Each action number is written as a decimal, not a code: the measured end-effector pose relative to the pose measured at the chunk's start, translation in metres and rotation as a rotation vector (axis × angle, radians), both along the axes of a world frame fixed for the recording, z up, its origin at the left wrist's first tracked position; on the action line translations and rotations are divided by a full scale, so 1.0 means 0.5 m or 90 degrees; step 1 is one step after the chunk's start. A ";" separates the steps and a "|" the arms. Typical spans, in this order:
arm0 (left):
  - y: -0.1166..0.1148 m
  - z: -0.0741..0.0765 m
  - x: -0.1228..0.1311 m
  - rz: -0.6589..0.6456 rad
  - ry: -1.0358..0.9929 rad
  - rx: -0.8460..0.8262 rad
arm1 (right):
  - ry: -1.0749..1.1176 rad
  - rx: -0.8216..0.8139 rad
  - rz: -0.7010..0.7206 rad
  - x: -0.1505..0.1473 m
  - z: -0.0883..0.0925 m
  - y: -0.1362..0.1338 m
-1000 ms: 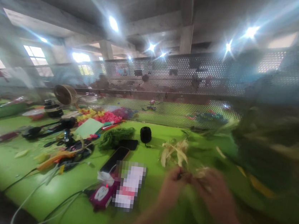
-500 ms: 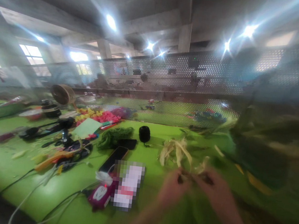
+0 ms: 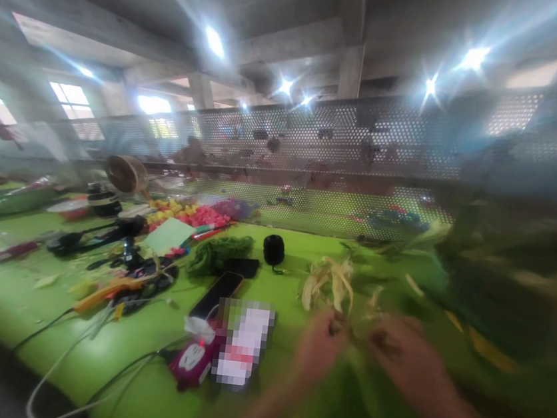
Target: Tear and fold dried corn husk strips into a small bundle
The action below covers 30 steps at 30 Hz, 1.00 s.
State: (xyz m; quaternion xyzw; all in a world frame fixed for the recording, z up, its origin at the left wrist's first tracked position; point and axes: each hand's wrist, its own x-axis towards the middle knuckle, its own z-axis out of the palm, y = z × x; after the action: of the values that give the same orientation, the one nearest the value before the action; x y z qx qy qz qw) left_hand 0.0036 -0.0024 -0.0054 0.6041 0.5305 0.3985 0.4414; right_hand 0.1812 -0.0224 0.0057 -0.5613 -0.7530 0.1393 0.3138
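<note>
My left hand and my right hand are raised close together over the green table, both blurred. Their fingertips pinch at a small dark and straw-coloured piece held between them; I cannot make out what it is. Just beyond my hands a bundle of pale dried leaves lies on the table. A heap of green material fills the right side, out of focus.
A black thread spool, a phone, a green knitted piece, a magenta gadget with cables, an orange tool and pink and yellow bits lie at left. A perforated metal screen backs the table.
My hands have stayed together in nearly the same spot, shifting slightly as the fingers work the small piece. The view has drifted a little.
</note>
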 end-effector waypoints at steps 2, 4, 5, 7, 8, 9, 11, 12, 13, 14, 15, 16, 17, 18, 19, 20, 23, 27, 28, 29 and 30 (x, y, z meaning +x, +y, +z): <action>-0.003 0.003 -0.002 -0.005 0.050 0.042 | -0.022 -0.002 -0.005 -0.005 0.004 -0.005; -0.006 0.002 -0.004 -0.014 0.094 0.085 | 0.023 -0.032 0.007 -0.008 0.007 -0.008; -0.007 0.000 -0.005 -0.018 0.115 0.098 | 0.062 -0.058 0.024 -0.009 0.008 -0.010; -0.008 -0.005 -0.006 -0.030 0.160 0.110 | 0.146 -0.108 0.052 -0.011 0.013 -0.013; -0.009 -0.008 -0.006 -0.039 0.185 0.113 | 0.179 -0.125 0.059 -0.012 0.016 -0.014; -0.009 -0.011 -0.006 -0.048 0.209 0.117 | 0.200 -0.136 0.063 -0.013 0.019 -0.015; -0.009 -0.014 -0.007 -0.064 0.257 0.129 | 0.211 -0.149 0.068 -0.013 0.024 -0.016; -0.009 -0.014 -0.007 -0.072 0.280 0.133 | 0.204 -0.155 0.069 -0.011 0.025 -0.016; -0.009 -0.014 -0.007 -0.078 0.301 0.136 | 0.192 -0.162 0.070 -0.010 0.026 -0.015; -0.008 -0.013 -0.007 -0.084 0.321 0.138 | 0.180 -0.169 0.070 -0.007 0.026 -0.014; -0.008 -0.012 -0.007 -0.090 0.340 0.140 | 0.173 -0.176 0.071 -0.004 0.025 -0.013; -0.008 -0.011 -0.008 -0.095 0.354 0.142 | 0.172 -0.181 0.074 -0.001 0.025 -0.011; -0.007 -0.011 -0.008 -0.099 0.366 0.144 | 0.176 -0.186 0.079 0.003 0.024 -0.010; -0.007 -0.011 -0.009 -0.102 0.374 0.147 | 0.186 -0.189 0.086 0.006 0.024 -0.008; -0.006 -0.011 -0.010 -0.104 0.379 0.151 | 0.201 -0.192 0.092 0.009 0.024 -0.007; -0.006 -0.012 -0.011 -0.107 0.381 0.154 | 0.219 -0.197 0.094 0.011 0.025 -0.007; -0.005 -0.014 -0.013 -0.127 0.374 0.164 | 0.281 -0.228 0.041 0.012 0.030 -0.009; -0.006 -0.011 -0.014 -0.165 0.333 0.194 | 0.365 -0.278 -0.048 0.004 0.034 -0.014; -0.007 -0.009 -0.015 -0.174 0.312 0.202 | 0.386 -0.285 -0.049 0.002 0.033 -0.014; -0.008 -0.007 -0.015 -0.185 0.287 0.207 | 0.406 -0.290 -0.043 0.000 0.032 -0.014; -0.009 -0.005 -0.015 -0.194 0.261 0.208 | 0.425 -0.292 -0.034 -0.001 0.031 -0.014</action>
State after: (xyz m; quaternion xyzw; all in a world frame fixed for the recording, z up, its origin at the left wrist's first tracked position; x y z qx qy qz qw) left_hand -0.0038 -0.0070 -0.0078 0.8076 0.4407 0.2774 0.2767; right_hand 0.1806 -0.0293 0.0212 -0.5603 -0.5438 0.4703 0.4113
